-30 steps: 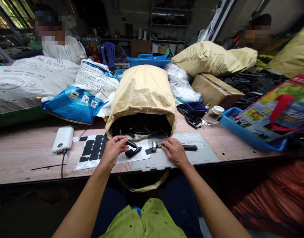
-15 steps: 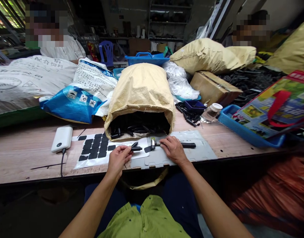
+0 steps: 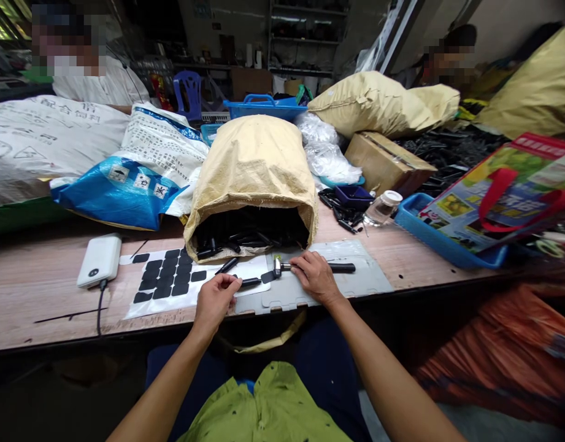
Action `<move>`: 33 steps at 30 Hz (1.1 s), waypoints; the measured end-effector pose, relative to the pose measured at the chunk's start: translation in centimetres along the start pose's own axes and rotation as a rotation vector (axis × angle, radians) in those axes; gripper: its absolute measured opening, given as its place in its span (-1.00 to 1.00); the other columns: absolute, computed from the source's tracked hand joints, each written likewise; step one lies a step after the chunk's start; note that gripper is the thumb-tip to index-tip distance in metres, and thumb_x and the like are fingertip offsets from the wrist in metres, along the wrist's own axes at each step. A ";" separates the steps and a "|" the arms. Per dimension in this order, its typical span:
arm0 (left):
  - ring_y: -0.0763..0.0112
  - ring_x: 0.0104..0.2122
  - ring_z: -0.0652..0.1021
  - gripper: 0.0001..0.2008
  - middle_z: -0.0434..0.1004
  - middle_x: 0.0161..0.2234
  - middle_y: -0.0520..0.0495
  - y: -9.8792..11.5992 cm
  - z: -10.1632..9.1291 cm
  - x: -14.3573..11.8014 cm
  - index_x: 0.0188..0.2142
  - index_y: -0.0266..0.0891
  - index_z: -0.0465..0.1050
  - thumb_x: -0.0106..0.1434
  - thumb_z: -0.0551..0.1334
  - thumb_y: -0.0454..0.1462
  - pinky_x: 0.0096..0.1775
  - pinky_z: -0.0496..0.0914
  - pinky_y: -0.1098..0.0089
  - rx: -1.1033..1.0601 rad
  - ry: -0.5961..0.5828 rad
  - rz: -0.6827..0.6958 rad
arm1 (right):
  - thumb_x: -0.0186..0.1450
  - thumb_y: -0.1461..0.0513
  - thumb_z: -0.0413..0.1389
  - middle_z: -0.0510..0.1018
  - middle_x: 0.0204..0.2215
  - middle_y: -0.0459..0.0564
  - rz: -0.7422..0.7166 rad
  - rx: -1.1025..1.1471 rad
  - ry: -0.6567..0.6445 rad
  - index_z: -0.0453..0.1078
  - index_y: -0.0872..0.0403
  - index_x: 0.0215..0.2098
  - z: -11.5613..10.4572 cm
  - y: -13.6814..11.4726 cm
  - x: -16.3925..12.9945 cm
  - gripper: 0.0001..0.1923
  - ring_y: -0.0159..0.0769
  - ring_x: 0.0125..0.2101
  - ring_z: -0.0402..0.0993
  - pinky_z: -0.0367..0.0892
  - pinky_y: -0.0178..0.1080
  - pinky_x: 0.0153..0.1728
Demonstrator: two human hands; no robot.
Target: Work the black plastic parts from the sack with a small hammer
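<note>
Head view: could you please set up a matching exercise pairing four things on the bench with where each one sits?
Things:
1. hammer
2. power bank
3. black part
4. jar

Places:
A. held in left hand
B. far left, cable plugged in
C. under right hand, on the grey sheet
D. beside the blue tray

Pairs: 1-C, 2-B, 3-A, 4-D

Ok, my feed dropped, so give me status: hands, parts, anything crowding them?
Left hand pinching a black plastic piece. Right hand gripping the small hammer on the grey mat. Open sack of black parts directly behind both hands.
</note>
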State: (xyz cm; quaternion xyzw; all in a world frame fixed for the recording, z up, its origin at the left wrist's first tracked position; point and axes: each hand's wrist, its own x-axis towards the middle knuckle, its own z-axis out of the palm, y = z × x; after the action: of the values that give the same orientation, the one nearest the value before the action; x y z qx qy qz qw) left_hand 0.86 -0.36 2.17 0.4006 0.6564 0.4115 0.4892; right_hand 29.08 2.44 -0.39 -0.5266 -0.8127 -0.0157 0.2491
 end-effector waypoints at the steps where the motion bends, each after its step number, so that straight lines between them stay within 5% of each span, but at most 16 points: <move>1: 0.52 -0.71 0.35 -0.60 0.38 -0.68 0.11 -0.1 0.0 0.1 -0.38 -0.24 0.50 -0.01 0.42 0.03 -0.67 0.14 0.54 0.020 -0.012 0.007 | 0.44 0.20 0.12 0.51 -0.23 0.01 -0.001 0.001 0.001 0.51 -0.02 -0.07 0.0 0.0 0.0 -0.85 -0.16 -0.16 0.34 0.21 -0.15 -0.13; 33: 0.42 -0.56 0.44 -0.58 0.56 -0.48 0.00 -1.9 -0.7 1.4 -0.23 -0.24 0.61 0.16 0.31 0.06 -0.47 0.29 0.43 0.258 -0.079 0.174 | 0.43 0.20 0.15 0.52 -0.22 0.00 0.005 0.009 0.002 0.51 -0.01 -0.07 0.0 0.0 0.0 -0.86 -0.16 -0.16 0.36 0.21 -0.16 -0.13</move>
State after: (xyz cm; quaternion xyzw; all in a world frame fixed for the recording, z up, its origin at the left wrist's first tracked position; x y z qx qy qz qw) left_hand -0.28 0.20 0.11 0.5312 0.6471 0.3484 0.4215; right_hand 29.10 2.44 -0.36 -0.5273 -0.8113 -0.0117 0.2523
